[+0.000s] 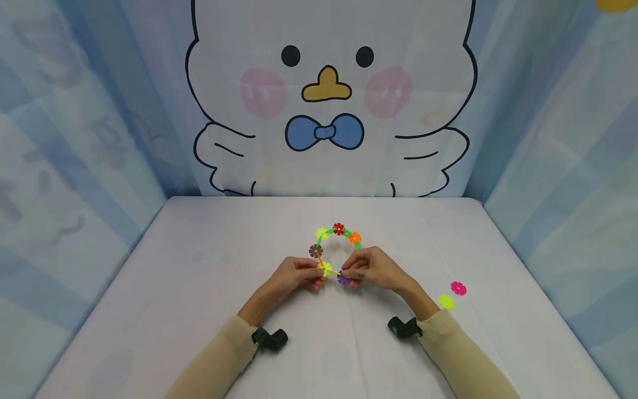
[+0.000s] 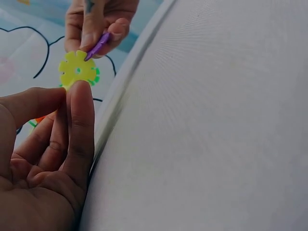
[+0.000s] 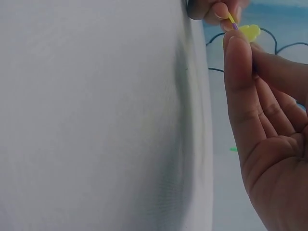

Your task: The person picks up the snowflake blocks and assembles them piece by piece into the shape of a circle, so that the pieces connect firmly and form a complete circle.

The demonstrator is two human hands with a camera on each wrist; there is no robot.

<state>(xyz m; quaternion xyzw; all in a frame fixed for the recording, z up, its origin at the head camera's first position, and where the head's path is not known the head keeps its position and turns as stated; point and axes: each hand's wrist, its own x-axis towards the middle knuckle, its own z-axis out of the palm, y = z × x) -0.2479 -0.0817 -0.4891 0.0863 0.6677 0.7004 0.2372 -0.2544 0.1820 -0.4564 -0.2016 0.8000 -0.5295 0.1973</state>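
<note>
A curved chain of notched plastic discs, brown (image 1: pixel 315 251), red (image 1: pixel 339 228), orange (image 1: pixel 354 238), green and yellow, arcs up beyond both hands. My left hand (image 1: pixel 294 273) pinches a yellow notched disc (image 2: pixel 77 68) at the chain's near end between thumb and finger. With thumb and fingertips my right hand (image 1: pixel 374 269) pinches a purple notched disc (image 2: pixel 97 46), seen edge-on in the left wrist view. The purple disc meets a yellow disc's rim; how deep it sits in a notch I cannot tell. Fingers cover much of it in the right wrist view.
A pink disc (image 1: pixel 458 288) and a yellow disc (image 1: pixel 446 301) lie loose on the white table (image 1: pixel 199 332), right of my right forearm. Printed curtains (image 1: pixel 329 166) stand behind the table and along its sides. Each wrist bears a black camera (image 1: pixel 269 339).
</note>
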